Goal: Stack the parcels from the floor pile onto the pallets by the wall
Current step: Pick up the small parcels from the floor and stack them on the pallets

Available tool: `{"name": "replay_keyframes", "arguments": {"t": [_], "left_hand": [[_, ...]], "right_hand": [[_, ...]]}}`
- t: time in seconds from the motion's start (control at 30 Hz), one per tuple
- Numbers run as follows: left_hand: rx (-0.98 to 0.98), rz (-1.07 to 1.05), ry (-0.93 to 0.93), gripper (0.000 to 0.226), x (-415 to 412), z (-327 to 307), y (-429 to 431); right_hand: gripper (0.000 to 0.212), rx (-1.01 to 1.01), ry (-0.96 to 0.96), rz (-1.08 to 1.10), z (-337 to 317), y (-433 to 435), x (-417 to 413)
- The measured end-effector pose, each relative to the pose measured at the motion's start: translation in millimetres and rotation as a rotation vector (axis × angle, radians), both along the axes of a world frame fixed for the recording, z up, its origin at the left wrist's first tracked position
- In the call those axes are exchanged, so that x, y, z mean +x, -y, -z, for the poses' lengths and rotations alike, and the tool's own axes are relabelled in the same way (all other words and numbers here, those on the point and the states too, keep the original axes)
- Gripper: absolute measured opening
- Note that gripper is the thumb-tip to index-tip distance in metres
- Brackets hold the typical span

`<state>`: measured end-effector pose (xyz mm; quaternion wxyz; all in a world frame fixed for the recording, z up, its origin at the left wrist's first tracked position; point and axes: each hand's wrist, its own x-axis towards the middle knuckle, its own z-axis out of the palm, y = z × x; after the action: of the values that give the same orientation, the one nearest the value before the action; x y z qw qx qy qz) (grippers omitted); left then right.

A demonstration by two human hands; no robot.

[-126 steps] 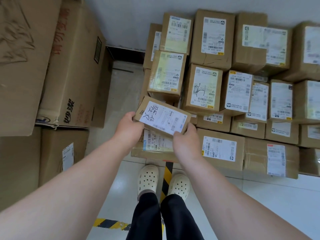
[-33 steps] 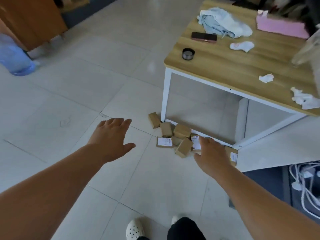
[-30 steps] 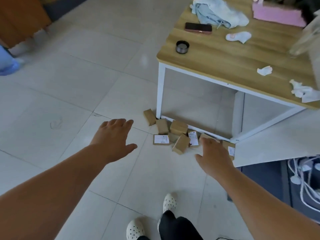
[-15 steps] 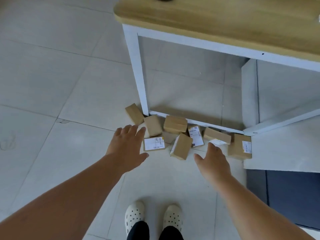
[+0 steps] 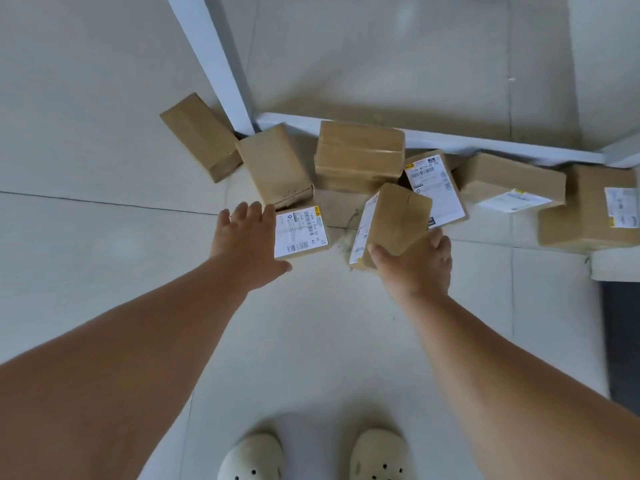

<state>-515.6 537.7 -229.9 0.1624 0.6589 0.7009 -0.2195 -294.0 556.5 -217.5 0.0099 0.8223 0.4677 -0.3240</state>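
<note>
Fingers of the right hand [image 5: 414,263] grip a tilted box [image 5: 394,220]; the left hand [image 5: 247,233] lies open. A loose hold could drop it.

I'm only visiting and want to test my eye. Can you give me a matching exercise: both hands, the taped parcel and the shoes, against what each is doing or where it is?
1. left hand
2. right hand
3. taped parcel
4. shoes

A. at the picture's bottom edge
B. grips the tilted parcel
C. just in front of the white table bar
D. fingers straight, over the edge of the labelled parcel

Pairs: 1-D, 2-B, 3-C, 4-A.
</note>
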Motion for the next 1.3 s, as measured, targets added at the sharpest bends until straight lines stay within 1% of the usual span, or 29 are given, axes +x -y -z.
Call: {"name": "replay_keyframes", "arguments": {"t": [0.1, 0.2, 0.27, 0.33, 0.4, 0.47, 0.57, 0.63, 0.73, 0.87, 1.0, 1.1, 1.2, 1.3], "left_hand": [[-0.033, -0.061, -0.02, 0.118, 1, 46, -1], [-0.002, -0.126, 0.004, 0.119, 6, 71, 5], [0.052, -0.113, 0.009, 0.113, 7, 77, 12], [0.065, -0.081, -0.007, 0.109, 7, 73, 18], [0.045, -0.109, 0.032, 0.111, 10, 59, 22], [0.053, -0.15, 0.095, 0.113, 14, 34, 29], [0.076, -0.204, 0.135, 0.111, 12, -24, 36], [0.093, -0.256, 0.153, 0.102, 7, -73, 41], [0.118, -0.392, 0.215, 0.091, -4, -160, 52], [0.191, -0.566, 0.314, 0.09, -26, -290, 77], [0.262, -0.744, 0.374, 0.094, -49, -423, 124], [0.327, -0.909, 0.362, 0.095, -59, -510, 172], [0.396, -1.092, 0.325, 0.095, -57, -579, 225], [0.507, -1.344, 0.331, 0.093, -41, -631, 282]], "right_hand": [[0.129, -0.026, 0.002, 0.094, 37, -7, -4], [0.137, -0.051, -0.042, 0.188, 58, -9, -10], [0.132, -0.036, -0.066, 0.243, 64, -10, -13], [0.119, -0.024, -0.079, 0.286, 62, -9, -15], [0.107, -0.009, -0.082, 0.311, 50, -7, -15], [0.105, 0.03, -0.087, 0.302, 27, -1, -12], [0.105, 0.091, -0.096, 0.256, -30, 10, -9], [0.105, 0.117, -0.102, 0.22, -79, 17, -10], [0.109, 0.148, -0.132, 0.144, -160, 29, -19], [0.11, 0.202, -0.217, 0.01, -281, 46, -48], [0.105, 0.249, -0.325, -0.181, -401, 74, -83], [0.108, 0.28, -0.433, -0.312, -480, 99, -106], [0.106, 0.252, -0.551, -0.457, -541, 127, -121], [0.105, 0.212, -0.663, -0.626, -591, 161, -134]]}}
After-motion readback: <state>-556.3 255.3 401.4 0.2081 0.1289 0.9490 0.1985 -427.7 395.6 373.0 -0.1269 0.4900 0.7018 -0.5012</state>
